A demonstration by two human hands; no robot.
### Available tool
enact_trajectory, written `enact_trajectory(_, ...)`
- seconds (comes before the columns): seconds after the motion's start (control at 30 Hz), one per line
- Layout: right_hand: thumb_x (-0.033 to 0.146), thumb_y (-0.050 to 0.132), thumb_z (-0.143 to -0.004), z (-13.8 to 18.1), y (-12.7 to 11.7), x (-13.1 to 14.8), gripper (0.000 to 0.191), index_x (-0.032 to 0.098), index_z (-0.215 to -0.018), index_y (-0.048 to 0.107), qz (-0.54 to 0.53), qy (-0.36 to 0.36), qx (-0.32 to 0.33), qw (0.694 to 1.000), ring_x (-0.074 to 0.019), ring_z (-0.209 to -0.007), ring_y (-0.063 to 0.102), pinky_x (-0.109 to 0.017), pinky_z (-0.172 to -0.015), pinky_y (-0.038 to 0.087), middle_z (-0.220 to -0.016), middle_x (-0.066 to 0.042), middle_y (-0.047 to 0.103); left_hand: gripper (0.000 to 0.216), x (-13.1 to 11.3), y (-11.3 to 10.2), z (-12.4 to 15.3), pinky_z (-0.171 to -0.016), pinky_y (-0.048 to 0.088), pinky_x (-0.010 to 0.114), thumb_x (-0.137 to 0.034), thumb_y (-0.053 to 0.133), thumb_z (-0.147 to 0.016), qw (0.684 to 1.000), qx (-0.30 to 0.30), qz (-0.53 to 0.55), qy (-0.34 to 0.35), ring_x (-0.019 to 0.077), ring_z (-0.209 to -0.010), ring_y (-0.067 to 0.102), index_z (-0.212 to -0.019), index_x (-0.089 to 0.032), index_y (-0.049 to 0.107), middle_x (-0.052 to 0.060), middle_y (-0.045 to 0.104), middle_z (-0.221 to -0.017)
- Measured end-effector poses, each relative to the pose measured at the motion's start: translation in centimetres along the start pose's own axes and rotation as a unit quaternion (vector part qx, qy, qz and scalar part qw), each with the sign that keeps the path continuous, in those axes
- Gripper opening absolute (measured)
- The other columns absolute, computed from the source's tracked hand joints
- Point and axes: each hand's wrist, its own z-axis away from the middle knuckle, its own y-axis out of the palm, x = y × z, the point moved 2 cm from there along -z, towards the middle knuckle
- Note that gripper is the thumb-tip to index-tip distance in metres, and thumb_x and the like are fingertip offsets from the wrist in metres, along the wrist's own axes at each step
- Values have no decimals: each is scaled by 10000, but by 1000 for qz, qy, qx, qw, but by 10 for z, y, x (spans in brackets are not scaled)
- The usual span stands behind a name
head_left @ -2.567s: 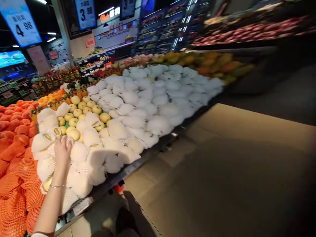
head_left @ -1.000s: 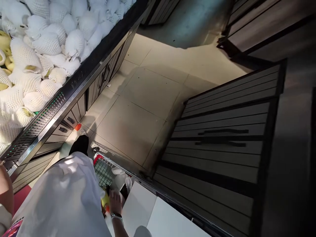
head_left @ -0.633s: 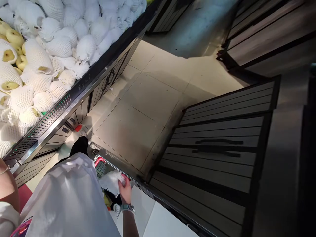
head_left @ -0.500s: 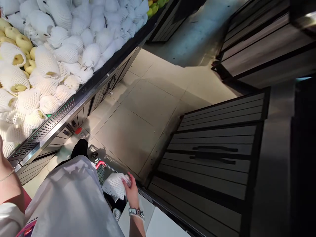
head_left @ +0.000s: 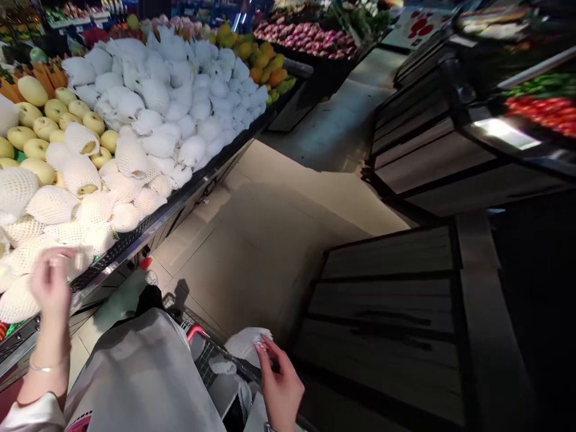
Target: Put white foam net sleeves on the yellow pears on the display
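My right hand point(head_left: 281, 384) is low in the middle, its fingertips closed on a white foam net point(head_left: 246, 343) held over a shopping cart with a red rim point(head_left: 198, 333). My left hand point(head_left: 51, 287), a thin bracelet on its wrist, is raised at the front edge of the fruit display point(head_left: 148, 223); it is smeared by motion and I cannot make out its fingers. It is next to the pears in white foam nets point(head_left: 90, 207). White fabric point(head_left: 139, 372) covers the bottom left of the view.
Bare yellow pears point(head_left: 54, 114) lie behind the netted ones, with mangoes point(head_left: 265, 60) further back. A dark slatted stand point(head_left: 396, 312) is on the right with red produce point(head_left: 544, 111) above it. A tiled aisle point(head_left: 279, 216) runs between them.
The view has lifted from the floor to the aisle and display. My right hand has risen out of the cart with the foam net. My left hand has come up to the display's edge.
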Motion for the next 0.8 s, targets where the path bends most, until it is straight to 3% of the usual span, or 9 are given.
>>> enact_trajectory(0.07, 558, 642, -809, -7, 17, 56, 416, 183, -982, 695, -65, -61, -3, 996, -278, -906, 669, -449, -849, 537, -1008, -129, 715, 225, -26, 23, 20, -623, 474, 284, -271, 522, -910, 983, 179, 42, -12, 173, -630, 599, -757, -223, 681, 6, 662, -696)
enact_trajectory(0.1, 442, 685, -818, -9, 27, 85, 286, 181, -933, 691, -135, -110, -28, 984, -262, -876, 674, -424, -813, 546, -951, -118, 718, 243, -36, 35, 32, -601, 460, 275, -291, 513, -924, 941, 325, 78, -50, 170, -631, 602, -760, -222, 679, 13, 666, -699)
enact_trajectory(0.17, 236, 695, -827, -9, 46, 140, 86, 204, -904, 678, -255, -213, -42, 942, -221, -832, 670, -365, -741, 546, -864, -71, 700, 345, -49, 50, 53, -610, 451, 280, -346, 425, -969, 868, 453, 140, -148, 171, -624, 583, -768, -210, 669, 24, 629, -653)
enact_trajectory(0.27, 128, 664, -828, -10, 73, 198, 98, 219, -859, 645, -359, -292, -20, 887, -182, -776, 641, -339, -715, 535, -794, -37, 660, 315, -43, 51, 66, -812, 488, 323, -353, 371, -981, 865, 379, 204, -257, 207, -890, 603, -1097, -206, 625, 78, 653, -959)
enact_trajectory(0.37, 223, 653, -860, -16, 97, 228, 31, 217, -861, 622, -397, -287, 40, 871, -175, -777, 633, -299, -668, 534, -787, -42, 654, 518, -27, 37, 64, -1051, 408, 404, -203, 461, -893, 878, 324, 251, -247, 248, -1235, 486, -1406, -256, 410, 108, 485, -1386)
enact_trajectory(0.53, 339, 667, -869, -18, 123, 248, 164, 207, -965, 664, -381, -256, 205, 864, -164, -718, 674, -244, -629, 539, -803, -69, 702, 771, -21, 19, 44, -1224, 66, 520, -85, 501, -816, 830, 479, 267, -101, 281, -1514, 70, -1508, -353, 289, 19, 152, -1640)
enact_trajectory(0.63, 412, 656, -870, -13, 135, 249, 257, 218, -1037, 638, -389, -209, 312, 841, -162, -674, 645, -245, -584, 508, -766, -53, 683, 780, -25, 25, 36, -1215, 92, 533, -262, 665, -821, 813, 529, 229, -75, 321, -1507, 89, -1510, -316, 304, 77, 182, -1631)
enact_trajectory(0.7, 429, 661, -860, -10, 139, 246, 290, 231, -1067, 614, -415, -187, 314, 834, -160, -665, 622, -250, -579, 485, -761, -40, 665, 783, -25, 35, 34, -1169, 233, 532, -368, 787, -723, 817, 535, 191, -96, 361, -1405, 316, -1423, -256, 453, 144, 427, -1486)
enact_trajectory(0.8, 412, 654, -862, -7, 142, 242, 280, 255, -1090, 613, -375, -201, 303, 853, -157, -671, 597, -267, -634, 481, -742, -15, 639, 305, -20, 48, 35, -1003, 418, 463, -414, 785, -706, 838, 497, 178, -135, 293, -998, 577, -898, -205, 675, 91, 648, -965)
